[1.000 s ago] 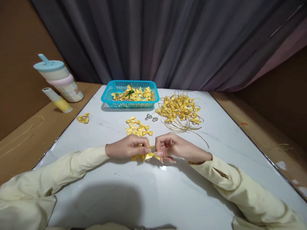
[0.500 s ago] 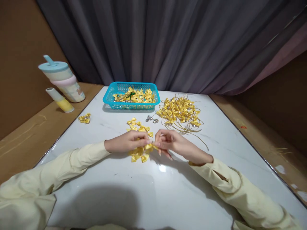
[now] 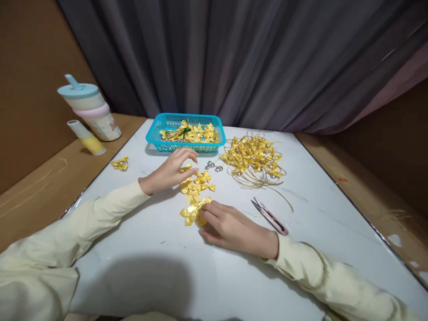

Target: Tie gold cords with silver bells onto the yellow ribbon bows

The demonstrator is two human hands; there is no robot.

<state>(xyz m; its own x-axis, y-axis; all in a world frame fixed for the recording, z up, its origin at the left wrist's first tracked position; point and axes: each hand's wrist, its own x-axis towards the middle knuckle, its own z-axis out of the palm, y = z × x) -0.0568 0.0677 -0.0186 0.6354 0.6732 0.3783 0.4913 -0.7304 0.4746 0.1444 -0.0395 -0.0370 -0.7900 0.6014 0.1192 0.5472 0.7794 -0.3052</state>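
My left hand (image 3: 171,171) hovers over the far end of a loose group of yellow ribbon bows (image 3: 202,178), thumb and fingers apart, holding nothing. At the near end of the group, my right hand (image 3: 230,226) rests low on the table. Its fingertips touch a yellow bow (image 3: 189,215) cluster, with thumb and index finger spread apart; part of the bows is hidden beneath the fingers. Small silver bells (image 3: 214,166) lie just beyond the bows. To the right of my right hand lies a pair of thread snips (image 3: 270,216) with pinkish handles.
A blue basket (image 3: 152,136) at the back holds bows and gold cords. Beside it is a heap of bows with bells and cords (image 3: 252,154). A small bow bundle (image 3: 119,163) lies left. A tumbler (image 3: 96,113) and a yellow-and-white tube (image 3: 87,139) stand beyond the table's left edge.
My hands have parted from a shared pinch on a bow. The left moved up and away toward the basket; the right came down onto the bows, and the snips now show.
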